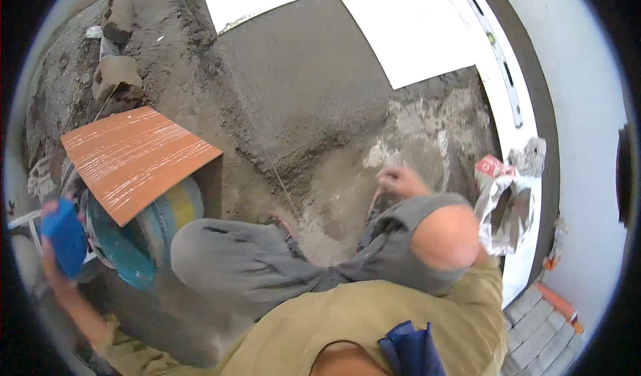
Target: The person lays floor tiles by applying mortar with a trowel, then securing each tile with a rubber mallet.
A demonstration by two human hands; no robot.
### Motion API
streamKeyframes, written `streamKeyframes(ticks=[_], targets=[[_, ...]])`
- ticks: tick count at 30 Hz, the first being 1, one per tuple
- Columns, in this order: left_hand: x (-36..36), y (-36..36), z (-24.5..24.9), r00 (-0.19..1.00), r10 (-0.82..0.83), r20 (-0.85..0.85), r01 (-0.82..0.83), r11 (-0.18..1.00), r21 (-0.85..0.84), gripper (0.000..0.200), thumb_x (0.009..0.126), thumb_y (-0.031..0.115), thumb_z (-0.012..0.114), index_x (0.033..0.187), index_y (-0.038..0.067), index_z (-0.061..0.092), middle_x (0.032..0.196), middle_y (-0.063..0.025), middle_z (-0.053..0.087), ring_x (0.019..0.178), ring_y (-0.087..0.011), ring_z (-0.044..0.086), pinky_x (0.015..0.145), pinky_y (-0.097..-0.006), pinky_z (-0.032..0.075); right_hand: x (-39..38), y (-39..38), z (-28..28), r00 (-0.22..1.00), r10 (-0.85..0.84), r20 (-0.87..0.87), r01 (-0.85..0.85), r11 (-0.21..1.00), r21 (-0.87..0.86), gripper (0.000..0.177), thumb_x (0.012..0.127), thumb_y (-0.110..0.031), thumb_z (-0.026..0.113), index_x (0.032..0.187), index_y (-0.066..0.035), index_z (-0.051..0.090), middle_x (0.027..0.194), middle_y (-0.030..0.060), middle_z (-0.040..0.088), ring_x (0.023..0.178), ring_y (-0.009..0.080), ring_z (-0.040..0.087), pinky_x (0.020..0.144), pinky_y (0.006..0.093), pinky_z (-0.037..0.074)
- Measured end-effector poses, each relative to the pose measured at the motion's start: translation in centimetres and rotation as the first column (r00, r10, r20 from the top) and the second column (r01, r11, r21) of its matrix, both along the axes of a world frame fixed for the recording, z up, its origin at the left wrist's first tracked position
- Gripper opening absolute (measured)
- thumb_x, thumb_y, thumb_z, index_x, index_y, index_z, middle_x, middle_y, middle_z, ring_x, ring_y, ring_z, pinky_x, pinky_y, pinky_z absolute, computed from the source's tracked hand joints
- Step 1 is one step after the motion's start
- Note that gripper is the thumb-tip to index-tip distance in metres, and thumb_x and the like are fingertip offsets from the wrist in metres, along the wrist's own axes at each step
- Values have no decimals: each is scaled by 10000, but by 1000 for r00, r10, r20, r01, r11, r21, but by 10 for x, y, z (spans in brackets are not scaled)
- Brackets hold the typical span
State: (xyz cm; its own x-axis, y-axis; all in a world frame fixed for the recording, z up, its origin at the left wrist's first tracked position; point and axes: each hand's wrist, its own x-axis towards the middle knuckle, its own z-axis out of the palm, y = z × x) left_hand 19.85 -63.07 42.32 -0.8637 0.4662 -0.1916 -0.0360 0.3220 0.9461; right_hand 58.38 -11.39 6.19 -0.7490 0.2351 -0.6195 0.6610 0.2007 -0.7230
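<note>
At the far left, my left hand (pixel 52 210) is closed on a blue block-like tool (pixel 65 238), beside a teal bucket (pixel 127 249). An orange tile (pixel 140 159) with white streaks on its underside lies across the top of the bucket. My right hand (pixel 402 181) hangs in front of my right knee, over the rough ground; its fingers are bent, and whether they hold anything cannot be made out. Beyond it lies a smoothed patch of grey mortar (pixel 300 55), bordered by white tiles (pixel 407 29).
A long level (pixel 497 49) lies on the white tiles along the right wall. Nearer me, a torn bag (pixel 504 209) stands at the right. Rough blocks (pixel 117 82) line the upper left, and grey pavers (pixel 544 332) are at the lower right.
</note>
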Motion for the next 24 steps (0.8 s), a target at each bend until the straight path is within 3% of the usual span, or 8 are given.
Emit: streamKeyframes(ticks=[4,5,7,12,15,18,22,24], targets=[[16,197,-30,935,-224,273,262,959,-111,670,796,405,668,1337,107,410,1213,-120,526,1008,-213,591,784,-295,524,13,-45,-26,988,-39,-150,34,999,-33,195,841,-195,633,959,-48,683,800,54,665,741,132,599,696,293,477],[25,248,-57,904,-275,326,300,953,-29,655,782,401,692,1322,135,435,1146,-101,541,929,-202,596,760,-305,529,15,-50,-31,980,-77,-181,68,996,-56,191,843,-194,631,953,-48,683,773,44,657,703,125,585,665,290,472],[30,332,-103,753,-408,516,500,865,-45,574,807,396,707,1280,158,486,1101,-78,519,964,-186,564,752,-303,520,19,-53,-40,976,-141,-166,118,983,-142,179,841,-187,630,940,-46,682,742,41,643,671,114,565,635,287,460],[50,486,-269,514,-609,604,722,687,78,585,801,411,723,1264,125,508,1102,-73,552,939,-170,574,716,-303,520,26,-51,-39,974,-214,-72,193,955,-224,222,851,-238,606,936,-43,670,773,104,653,680,178,597,644,337,470],[73,547,-306,472,-637,609,774,630,60,553,798,389,724,1225,86,544,1073,-86,573,939,-193,583,716,-309,514,35,-48,-40,935,-323,-146,287,932,-221,211,856,-214,589,941,-33,657,732,116,642,660,215,601,635,337,472],[79,580,-338,479,-692,541,836,548,-38,496,791,367,743,1174,99,579,1029,-56,588,892,-160,585,751,-313,502,36,-43,-39,930,-358,-81,328,910,-253,202,858,-209,590,936,-33,652,759,131,654,673,231,620,643,344,480],[44,610,-372,578,-703,414,803,579,-138,496,766,308,763,1162,65,589,1061,-101,608,941,-217,590,751,-363,505,37,-45,-49,915,-380,-133,337,904,-263,197,858,-205,591,943,-37,651,766,137,655,682,226,625,644,343,481],[16,629,-369,739,-626,250,670,643,-371,484,760,259,772,1158,55,585,1072,-108,614,960,-227,589,770,-386,502,37,-41,-46,925,-365,-102,328,906,-267,198,855,-204,595,947,-39,655,769,137,658,690,231,631,647,343,482]])
